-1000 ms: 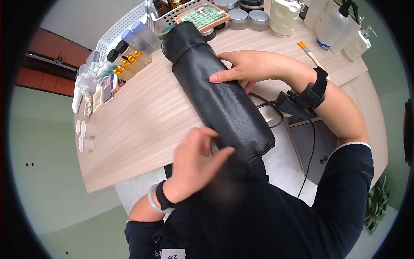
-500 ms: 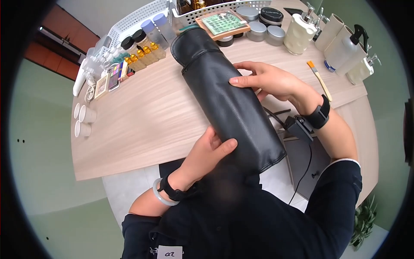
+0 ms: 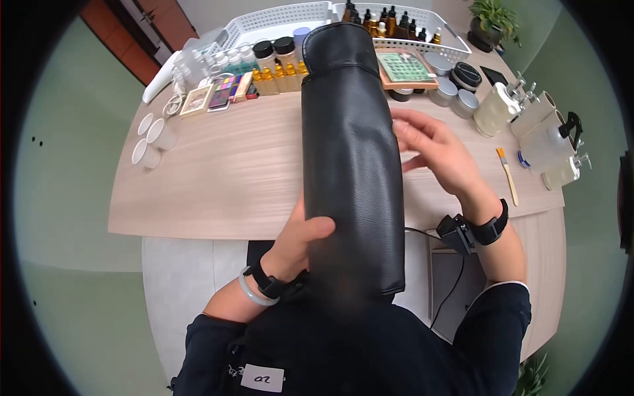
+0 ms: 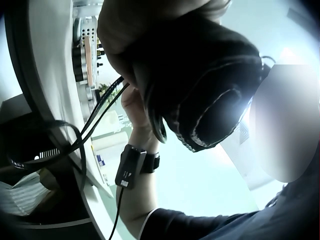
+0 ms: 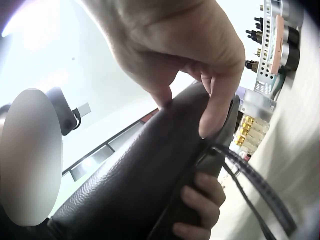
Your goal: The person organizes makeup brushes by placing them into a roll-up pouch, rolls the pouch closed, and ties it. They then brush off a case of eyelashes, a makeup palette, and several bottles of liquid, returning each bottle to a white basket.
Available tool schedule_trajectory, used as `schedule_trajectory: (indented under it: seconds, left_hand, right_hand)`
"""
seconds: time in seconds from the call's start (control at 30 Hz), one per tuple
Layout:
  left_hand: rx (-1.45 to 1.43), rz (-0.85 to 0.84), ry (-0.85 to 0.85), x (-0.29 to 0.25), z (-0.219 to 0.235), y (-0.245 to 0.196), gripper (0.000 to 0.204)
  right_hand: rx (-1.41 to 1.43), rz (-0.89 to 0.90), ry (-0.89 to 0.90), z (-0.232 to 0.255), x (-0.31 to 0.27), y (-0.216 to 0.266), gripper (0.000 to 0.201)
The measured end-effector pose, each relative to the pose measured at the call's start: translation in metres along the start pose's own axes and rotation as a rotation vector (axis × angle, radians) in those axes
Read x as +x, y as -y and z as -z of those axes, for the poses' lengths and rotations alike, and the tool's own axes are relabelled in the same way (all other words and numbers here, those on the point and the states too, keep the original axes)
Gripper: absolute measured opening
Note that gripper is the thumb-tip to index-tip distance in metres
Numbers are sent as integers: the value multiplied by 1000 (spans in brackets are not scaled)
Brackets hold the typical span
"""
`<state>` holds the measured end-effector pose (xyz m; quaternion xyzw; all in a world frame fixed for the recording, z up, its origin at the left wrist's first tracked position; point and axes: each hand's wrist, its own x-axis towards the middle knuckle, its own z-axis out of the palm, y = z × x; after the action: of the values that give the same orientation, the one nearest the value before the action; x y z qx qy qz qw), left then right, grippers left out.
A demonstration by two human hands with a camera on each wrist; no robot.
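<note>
A black leather-like roll (image 3: 353,158) is held upright in the head view, its capped end toward the back of the table. My left hand (image 3: 294,237) grips its lower left side, thumb on top; in the right wrist view the left fingers (image 5: 200,205) curl under the roll (image 5: 135,155). My right hand (image 3: 442,152) is at the upper right edge, fingers parted. In the right wrist view the right hand (image 5: 185,55) touches the roll with its fingertips, beside dark straps (image 5: 255,180). The left wrist view shows the roll's layered, stitched end (image 4: 215,115).
White baskets (image 3: 277,18) with dropper bottles, a green-faced box (image 3: 404,67) and round tins (image 3: 444,91) line the back. Paper cups (image 3: 160,134) stand left; pump bottles (image 3: 495,109) and a brush (image 3: 508,175) are right. A small pot plant (image 3: 490,30) is behind.
The roll has turned from slanting to nearly upright in the view and been raised. My left hand went from reaching to gripping it; my right hand's fingers slid off its top to the right edge.
</note>
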<state>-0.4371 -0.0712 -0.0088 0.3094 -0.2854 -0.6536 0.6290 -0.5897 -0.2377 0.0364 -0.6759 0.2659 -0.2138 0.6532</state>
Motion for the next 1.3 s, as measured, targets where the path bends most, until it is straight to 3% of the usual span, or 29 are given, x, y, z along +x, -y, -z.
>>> schedule_trajectory:
  seconds: [0.1, 0.23, 0.3, 0.43, 0.53, 0.63, 0.7, 0.77, 0.83, 0.93, 1.0, 1.17, 1.3]
  left_hand:
    - [-112, 15, -11, -12, 20, -7, 83]
    - [-238, -32, 80, -21, 34, -21, 76]
    - [-222, -78, 128, -23, 40, -30, 75]
    - [-108, -135, 56, -38, 60, -37, 82]
    - [-316, -89, 6, -49, 71, -54, 73]
    - [-173, -81, -43, -61, 91, -61, 76]
    - [-203, -88, -70, -67, 96, -69, 79]
    - [-190, -72, -106, -72, 105, -73, 82]
    - [-215, -45, -124, -75, 114, -77, 87]
    - [-184, -68, -145, -79, 122, -82, 91]
    - [-10, -176, -170, -79, 125, -84, 88]
    - [120, -155, -174, -73, 126, -89, 99]
    - [217, -183, -149, -65, 122, -80, 103]
  right_hand:
    - [58, -29, 44, -7, 10, -13, 57]
    - [181, -237, 380, -46, 4, 1, 35]
    - [208, -145, 525, -56, 6, -2, 25]
    - [36, -159, 375, -79, 15, 0, 17]
    - [-30, -51, 264, -92, 20, 0, 17]
    - [-583, 258, 38, -108, 25, 12, 15]
    - [-641, 308, 61, -116, 30, 17, 14]
    - [-640, 159, 147, -123, 35, 20, 13]
    - [-645, 164, 149, -130, 40, 21, 12]
    - [-572, 29, 205, -130, 49, 21, 10]
    - [-188, -322, 478, -129, 55, 26, 11]
    - [-181, -368, 520, -152, 58, 63, 25]
    - [-584, -90, 553, -198, 64, 65, 27]
